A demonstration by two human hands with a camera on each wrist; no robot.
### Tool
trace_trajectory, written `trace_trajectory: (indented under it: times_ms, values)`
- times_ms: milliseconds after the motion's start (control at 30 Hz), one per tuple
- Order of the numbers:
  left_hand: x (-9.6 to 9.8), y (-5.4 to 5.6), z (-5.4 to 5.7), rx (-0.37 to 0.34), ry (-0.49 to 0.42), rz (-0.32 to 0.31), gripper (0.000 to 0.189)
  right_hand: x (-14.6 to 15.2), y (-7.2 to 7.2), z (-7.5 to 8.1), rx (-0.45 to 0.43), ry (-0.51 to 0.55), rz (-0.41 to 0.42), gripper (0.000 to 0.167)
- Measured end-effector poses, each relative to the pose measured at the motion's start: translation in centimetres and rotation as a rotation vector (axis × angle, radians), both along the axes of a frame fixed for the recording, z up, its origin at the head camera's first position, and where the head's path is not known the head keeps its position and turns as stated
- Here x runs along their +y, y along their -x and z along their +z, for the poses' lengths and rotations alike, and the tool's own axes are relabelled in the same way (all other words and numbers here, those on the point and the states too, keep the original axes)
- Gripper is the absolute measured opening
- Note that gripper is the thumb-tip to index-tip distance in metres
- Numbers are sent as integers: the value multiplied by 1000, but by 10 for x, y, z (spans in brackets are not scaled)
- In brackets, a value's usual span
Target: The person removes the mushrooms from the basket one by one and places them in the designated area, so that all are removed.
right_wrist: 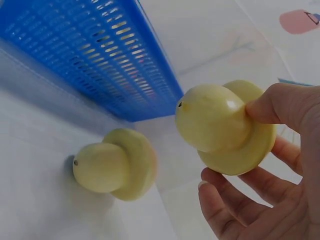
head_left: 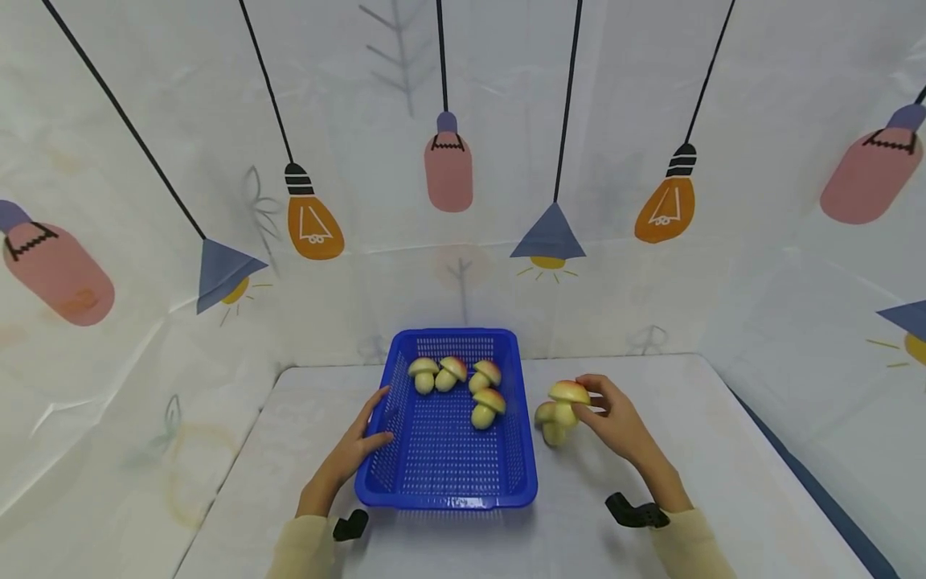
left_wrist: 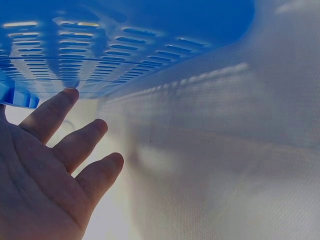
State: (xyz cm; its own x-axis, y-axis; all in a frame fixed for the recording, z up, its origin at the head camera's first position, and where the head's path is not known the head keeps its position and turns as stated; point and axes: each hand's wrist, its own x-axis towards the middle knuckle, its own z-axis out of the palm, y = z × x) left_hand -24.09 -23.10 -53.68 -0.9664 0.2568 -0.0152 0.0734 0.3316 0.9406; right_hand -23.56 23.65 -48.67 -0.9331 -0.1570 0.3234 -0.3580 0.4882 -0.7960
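Observation:
A blue plastic basket [head_left: 452, 462] with slotted walls stands on the table, several toy mushrooms [head_left: 483, 416] lying toward its far end. My left hand [head_left: 353, 445] holds the basket's left rim, thumb over the edge; the left wrist view shows three fingers [left_wrist: 80, 145] spread along its outer side. Right of the basket, my right hand [head_left: 613, 414] grips a yellow toy mushroom [right_wrist: 210, 117] with a reddish cap top, thumb on the stem side and fingers at the cap. Another toy mushroom [right_wrist: 102, 167] lies on the table between the held one and the basket.
The table [head_left: 615, 523] has a white cover and reaches to a white backdrop [head_left: 463, 281] printed with hanging lamps and bulbs. Black straps [head_left: 637, 512] show at both wrists. The basket's far end stands close to the backdrop.

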Motion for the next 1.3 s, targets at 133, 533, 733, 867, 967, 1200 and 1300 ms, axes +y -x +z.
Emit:
trace_trajectory:
  times_ms: [133, 533, 733, 867, 967, 1200, 1300]
  values:
    - [0, 0, -1, 3, -3, -5, 81, 4, 0, -3, -9, 6, -15, 43]
    - [0, 0, -1, 20, 4, -6, 81, 14, 2, -16, -32, -8, -52, 43]
    - [0, 2, -1, 29, 11, -10, 81, 22, 3, -21, -25, -19, -70, 43]
    - [0, 2, 0, 26, 9, -10, 82, 25, 4, -24, -24, -35, -81, 43]
    - [0, 1, 0, 26, 3, -12, 81, 27, 5, -27, -29, -49, -92, 43]
    - [0, 1, -2, 30, -4, -14, 81, 32, 4, -31, -40, -65, -109, 43]
    - [0, 1, -2, 30, 2, -13, 82, 35, 4, -32, -55, -67, -115, 44]
